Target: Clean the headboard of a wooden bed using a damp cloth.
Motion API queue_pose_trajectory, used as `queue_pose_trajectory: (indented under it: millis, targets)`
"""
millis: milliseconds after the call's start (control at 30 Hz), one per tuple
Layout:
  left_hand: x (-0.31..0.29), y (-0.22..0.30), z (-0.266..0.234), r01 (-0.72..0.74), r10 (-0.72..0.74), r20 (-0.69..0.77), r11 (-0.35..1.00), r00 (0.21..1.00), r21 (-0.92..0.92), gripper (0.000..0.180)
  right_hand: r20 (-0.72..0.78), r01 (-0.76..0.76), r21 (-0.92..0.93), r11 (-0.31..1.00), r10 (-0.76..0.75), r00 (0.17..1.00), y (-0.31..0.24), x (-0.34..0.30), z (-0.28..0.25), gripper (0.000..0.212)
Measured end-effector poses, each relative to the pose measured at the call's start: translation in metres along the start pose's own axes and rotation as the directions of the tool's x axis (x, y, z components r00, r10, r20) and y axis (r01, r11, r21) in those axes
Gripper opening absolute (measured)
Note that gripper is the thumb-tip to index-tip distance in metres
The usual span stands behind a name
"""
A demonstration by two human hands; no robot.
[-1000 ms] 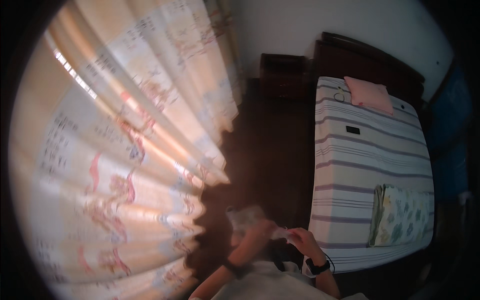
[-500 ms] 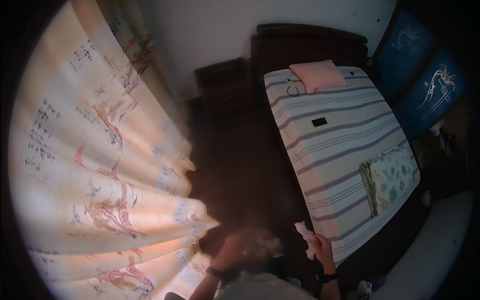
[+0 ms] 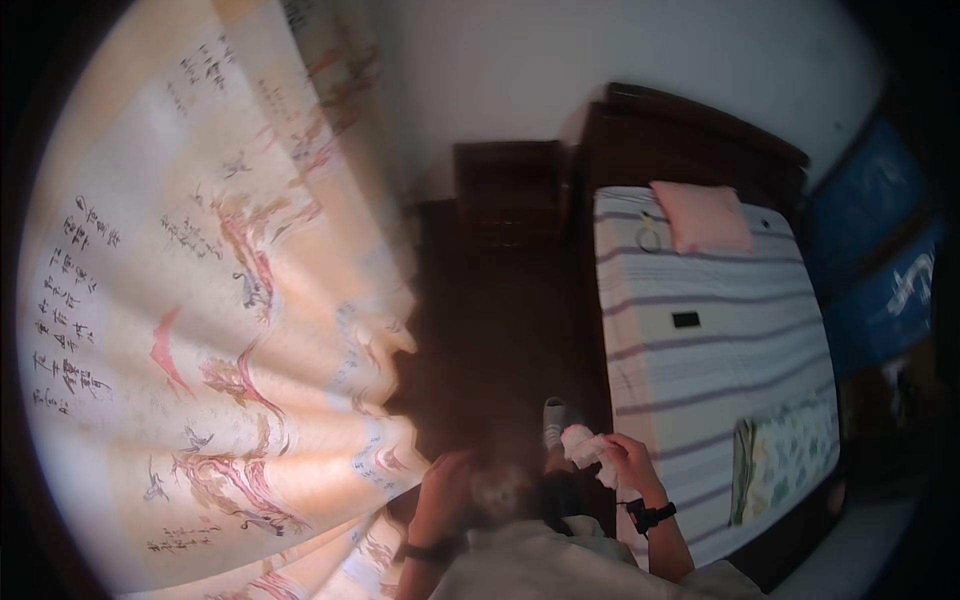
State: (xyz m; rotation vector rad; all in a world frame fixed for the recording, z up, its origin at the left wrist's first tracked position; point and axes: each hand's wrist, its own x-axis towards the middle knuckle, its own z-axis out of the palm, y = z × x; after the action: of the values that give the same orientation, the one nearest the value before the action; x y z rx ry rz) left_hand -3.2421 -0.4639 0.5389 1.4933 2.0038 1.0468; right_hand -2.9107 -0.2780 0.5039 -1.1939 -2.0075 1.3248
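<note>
My right hand (image 3: 632, 465), in front of the bed's near left corner, pinches a small, crumpled white-and-pink cloth (image 3: 588, 446). The cloth sticks out to the left of my fingers, and part of it hangs below them. My left hand (image 3: 443, 485) is beside the lower edge of the curtain, its fingers smeared and dark. Right of it lies a blurred, pale brownish thing (image 3: 500, 490) whose kind I cannot make out. Whether my left hand touches that thing or the curtain is unclear.
A lit, patterned curtain (image 3: 215, 340) fills the left side. On the right is a striped bed (image 3: 700, 375) with a pink pillow (image 3: 703, 217), a black phone-like rectangle (image 3: 686, 320) and a folded floral quilt (image 3: 790, 455). A dark nightstand (image 3: 508, 195) stands beside the headboard.
My view has swung, so the bed and nightstand sit lower and farther right. The cloth in my right hand is now more bunched. A foot in a light striped covering shows beyond it.
</note>
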Motion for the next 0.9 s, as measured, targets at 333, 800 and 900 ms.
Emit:
queue_pose_trajectory:
  millis: [333, 800, 900]
  targets:
    - [0.119, 0.017, 0.086, 0.376, -0.4, -0.082, 0.902, 0.913, -0.213, 0.039, 0.267, -0.196, 0.113, 0.974, 0.16, 0.95, 0.072, 0.228, -0.099, 0.025]
    - [0.297, 0.067, 0.078, 0.344, -0.327, -0.174, 0.936, 0.929, 0.072, 0.026, 0.276, -0.187, 0.302, 0.935, 0.102, 0.956, 0.05, 0.352, -0.167, 0.023]
    - [0.336, 0.056, 0.094, 0.235, -0.219, -0.138, 0.965, 0.966, 0.114, 0.027, 0.257, -0.181, 0.233, 0.956, 0.119, 0.959, 0.06, 0.359, -0.182, 0.022]
